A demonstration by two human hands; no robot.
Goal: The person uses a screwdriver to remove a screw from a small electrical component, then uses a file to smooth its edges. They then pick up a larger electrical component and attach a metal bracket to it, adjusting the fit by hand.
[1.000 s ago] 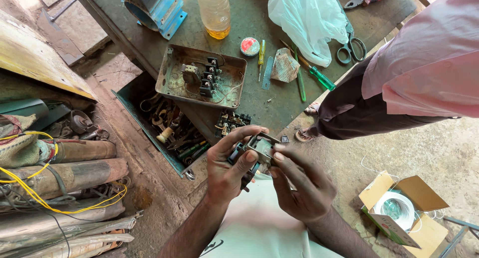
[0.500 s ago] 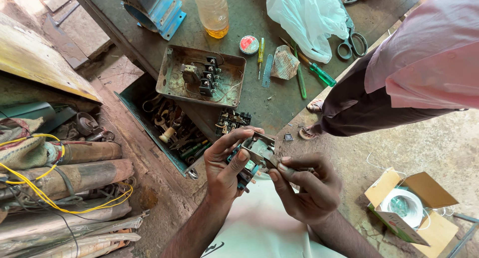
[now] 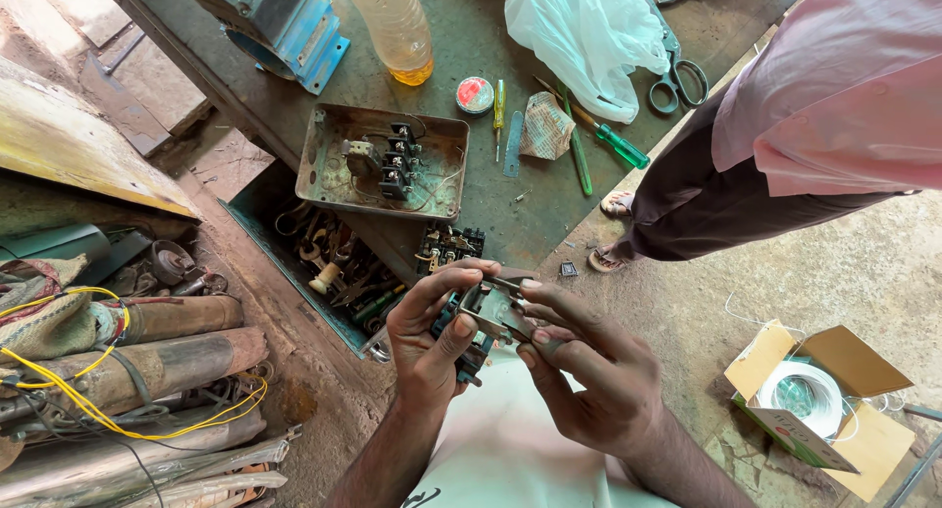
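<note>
A small dark electrical switch block with a grey metal plate (image 3: 483, 317) is held in front of my chest. My left hand (image 3: 429, 343) wraps around its left side, thumb pressed on its lower front. My right hand (image 3: 581, 363) grips the right side, fingertips on the metal plate. On the green metal table (image 3: 491, 199) beyond lie an open metal starter box with terminals and wires (image 3: 385, 162) and a second black switch block (image 3: 449, 245) near the table's edge.
A person in a pink shirt and dark trousers (image 3: 775, 145) stands at the right. On the table: oil bottle (image 3: 392, 27), white plastic bag (image 3: 589, 32), scissors (image 3: 675, 71), green screwdrivers (image 3: 616, 143). Tool drawer (image 3: 334, 267) below. Rusty pipes, yellow wire (image 3: 118, 371) left; cardboard box (image 3: 819, 405) right.
Both hands have stayed on the switch block; my right hand's fingers have shifted up onto its metal plate. The view has drifted slightly.
</note>
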